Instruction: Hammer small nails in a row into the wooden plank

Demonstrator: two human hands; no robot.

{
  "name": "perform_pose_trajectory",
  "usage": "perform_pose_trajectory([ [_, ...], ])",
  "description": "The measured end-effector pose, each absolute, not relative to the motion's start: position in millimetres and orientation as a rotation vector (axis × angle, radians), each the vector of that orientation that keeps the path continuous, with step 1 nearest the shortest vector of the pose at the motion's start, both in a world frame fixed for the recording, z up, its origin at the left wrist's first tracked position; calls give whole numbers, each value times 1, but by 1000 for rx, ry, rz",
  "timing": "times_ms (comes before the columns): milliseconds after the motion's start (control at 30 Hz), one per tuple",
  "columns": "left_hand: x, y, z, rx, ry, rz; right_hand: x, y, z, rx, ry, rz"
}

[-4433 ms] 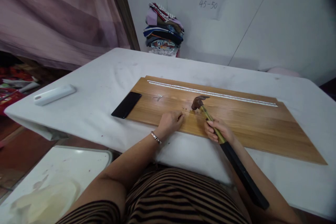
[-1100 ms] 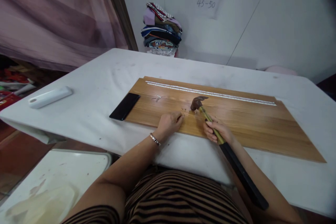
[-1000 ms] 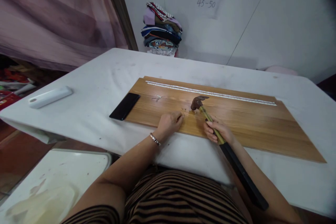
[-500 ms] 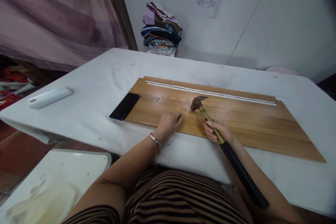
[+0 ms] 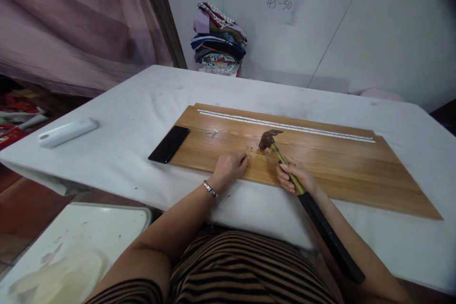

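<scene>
A long wooden board (image 5: 342, 166) lies on the white table (image 5: 142, 114). My right hand (image 5: 297, 176) is closed round the shaft of a claw hammer (image 5: 270, 140), high up near the head; the rusty head rests on the board. My left hand (image 5: 231, 165) rests on the board's near edge just left of the hammer head, fingers curled in a pinch on something I cannot make out. A couple of loose nails (image 5: 213, 132) lie further left on the board. A thin pale strip (image 5: 285, 126) runs along the board's far edge.
A black phone (image 5: 169, 144) lies at the board's left end. A white oblong object (image 5: 67, 131) sits near the table's left edge. Folded clothes (image 5: 219, 40) are stacked by the wall behind. A white stool or tray top (image 5: 78, 242) stands low at the left.
Almost nothing differs. Both hands and the hammer stay in the same places; only the camera has shifted slightly since the oldest frame.
</scene>
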State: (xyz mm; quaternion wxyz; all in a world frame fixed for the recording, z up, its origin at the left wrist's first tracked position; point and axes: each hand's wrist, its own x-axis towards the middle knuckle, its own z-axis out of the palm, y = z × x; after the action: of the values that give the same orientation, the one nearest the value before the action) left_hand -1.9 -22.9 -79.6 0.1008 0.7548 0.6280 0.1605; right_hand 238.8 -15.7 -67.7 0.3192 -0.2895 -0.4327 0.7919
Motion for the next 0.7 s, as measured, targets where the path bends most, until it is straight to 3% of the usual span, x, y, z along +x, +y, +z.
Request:
perform_pose_trajectory([
  [700, -1, -23, -80, 2242, 1880, 455, 238, -17, -66, -777, -1128, 2086],
])
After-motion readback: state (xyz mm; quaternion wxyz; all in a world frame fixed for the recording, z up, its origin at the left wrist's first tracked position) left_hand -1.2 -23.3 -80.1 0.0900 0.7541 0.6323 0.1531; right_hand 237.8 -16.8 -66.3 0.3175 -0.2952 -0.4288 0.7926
